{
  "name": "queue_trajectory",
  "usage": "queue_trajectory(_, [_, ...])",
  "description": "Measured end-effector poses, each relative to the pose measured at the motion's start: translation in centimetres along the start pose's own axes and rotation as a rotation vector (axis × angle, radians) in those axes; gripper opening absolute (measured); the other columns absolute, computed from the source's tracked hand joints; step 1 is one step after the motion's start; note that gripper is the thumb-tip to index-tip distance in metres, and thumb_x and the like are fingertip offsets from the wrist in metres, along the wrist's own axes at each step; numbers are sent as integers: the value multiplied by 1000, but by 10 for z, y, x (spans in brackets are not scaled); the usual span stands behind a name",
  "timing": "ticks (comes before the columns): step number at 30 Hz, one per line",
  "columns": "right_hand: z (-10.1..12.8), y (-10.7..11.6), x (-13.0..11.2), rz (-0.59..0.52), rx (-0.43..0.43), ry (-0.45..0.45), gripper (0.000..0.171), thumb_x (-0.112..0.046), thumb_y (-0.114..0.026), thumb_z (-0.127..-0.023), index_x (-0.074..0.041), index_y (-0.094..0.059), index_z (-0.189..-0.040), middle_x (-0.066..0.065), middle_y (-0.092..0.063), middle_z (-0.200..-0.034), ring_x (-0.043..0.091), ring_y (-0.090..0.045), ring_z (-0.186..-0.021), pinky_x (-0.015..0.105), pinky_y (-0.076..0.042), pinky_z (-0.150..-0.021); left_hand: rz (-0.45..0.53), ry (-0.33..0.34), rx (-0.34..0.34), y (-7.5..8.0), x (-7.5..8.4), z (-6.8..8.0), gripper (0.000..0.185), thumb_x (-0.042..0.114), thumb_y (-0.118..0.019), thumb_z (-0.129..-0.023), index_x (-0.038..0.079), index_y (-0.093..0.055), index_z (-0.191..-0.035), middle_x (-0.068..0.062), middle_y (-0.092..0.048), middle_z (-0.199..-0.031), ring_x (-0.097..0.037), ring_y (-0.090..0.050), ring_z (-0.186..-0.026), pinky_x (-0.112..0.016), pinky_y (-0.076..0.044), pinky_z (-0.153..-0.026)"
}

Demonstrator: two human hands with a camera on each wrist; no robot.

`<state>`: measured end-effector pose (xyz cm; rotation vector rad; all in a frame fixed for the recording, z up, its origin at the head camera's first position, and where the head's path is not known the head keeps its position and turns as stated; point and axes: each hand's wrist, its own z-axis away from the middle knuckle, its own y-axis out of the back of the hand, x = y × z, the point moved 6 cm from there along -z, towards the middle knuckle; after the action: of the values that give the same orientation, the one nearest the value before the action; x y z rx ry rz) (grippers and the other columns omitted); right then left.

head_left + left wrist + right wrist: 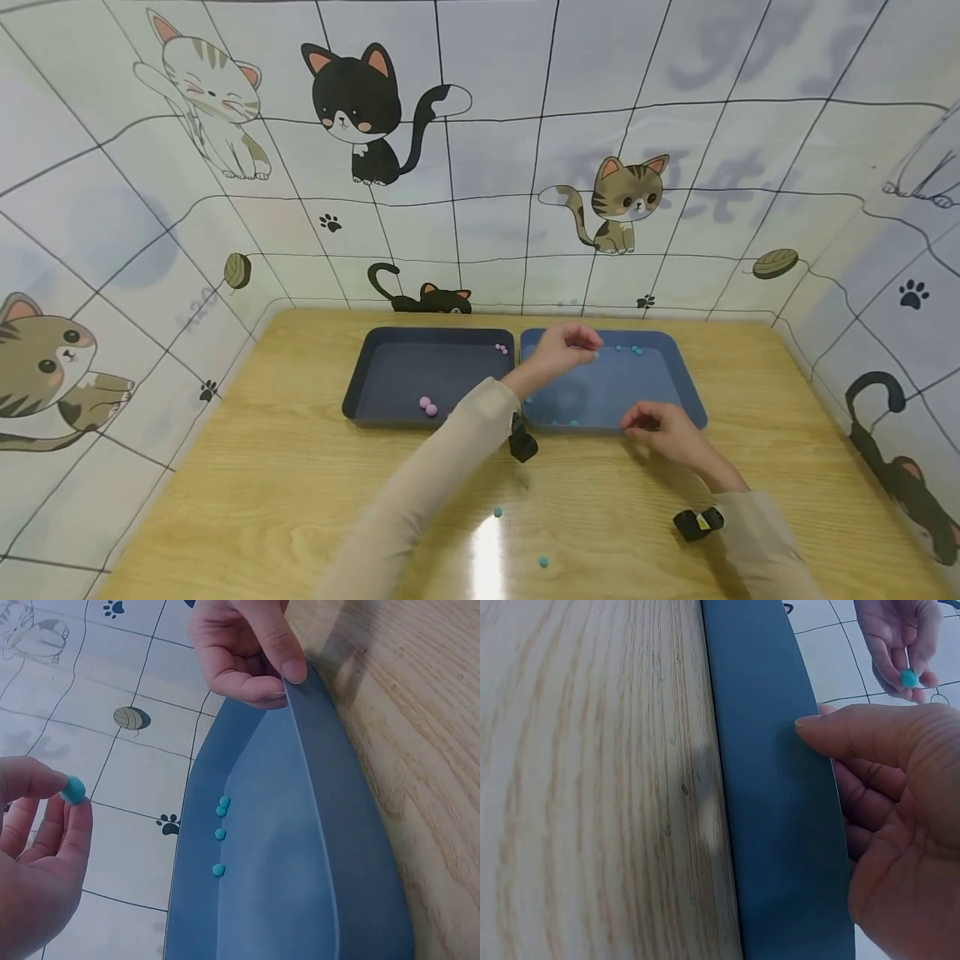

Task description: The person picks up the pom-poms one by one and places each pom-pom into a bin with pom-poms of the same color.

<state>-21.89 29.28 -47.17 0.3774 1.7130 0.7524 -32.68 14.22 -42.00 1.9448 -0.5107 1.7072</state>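
Observation:
Two trays lie side by side on the wooden table [300, 500]: a dark tray [390, 379] with a few pink balls [427, 406] and a blue tray [675, 375] with several teal balls [220, 834]. My left hand [588, 348] hovers over the blue tray's far part and pinches one teal ball [73, 787] between thumb and fingertips. My right hand [641, 421] grips the blue tray's near rim, with the thumb [840, 727] on the outside and the fingers curled over the edge.
Two loose teal balls [497, 512] [543, 562] lie on the table in front of the trays. A cat-patterned screen [480, 167] walls in the table at the back and on both sides. A black camera sits on each wrist [697, 523].

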Motion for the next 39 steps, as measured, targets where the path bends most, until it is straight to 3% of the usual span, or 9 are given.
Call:
queue_trajectory(3, [1, 1, 0, -4, -6, -6, 11, 4, -64, -84, -7, -65, -85, -1, -63, -82, 5, -56, -74, 24, -48, -64, 3, 9, 23, -1, -2, -2, 16, -6, -61, -86, -5, -64, -102, -23, -61, -108, -12, -59, -88, -21, -50, -72])
queue_trajectory(10, [2, 0, 0, -23, -4, 3, 8, 1, -65, -84, -7, -65, -85, -2, -62, -81, 5, -55, -73, 24, -48, -63, -12, 19, 71, -1, -4, -6, 14, -6, -62, -84, 0, -66, -96, -6, -64, -93, -14, -60, -88, -21, -49, -72])
queue_trajectory(27, [1, 0, -1, 0, 2, 15, 10, 1, -66, -84, -9, -65, -84, -3, -62, -81, 5, -55, -72, 24, -48, -63, -41, 29, 130, 6, -3, -9, 13, -4, -65, -84, 1, -65, -96, -7, -65, -93, -7, -58, -82, -21, -49, -70])
queue_trajectory(31, [0, -1, 1, -8, 11, 23, 12, 3, -66, -83, -9, -65, -83, -3, -62, -80, 4, -55, -72, 23, -48, -62, -41, 19, 123, 8, -3, -6, 14, -4, -65, -84, 1, -64, -97, -11, -65, -98, -8, -58, -83, -20, -49, -72])
queue_trajectory(39, [0, 1, -2, 4, 11, 23, 12, 2, -66, -83, -10, -66, -84, -3, -63, -80, 3, -54, -72, 23, -48, -63, -77, -11, 80, 18, -2, 13, 11, -3, -63, -86, 2, -64, -95, -8, -65, -95, -8, -58, -84, -21, -50, -72])
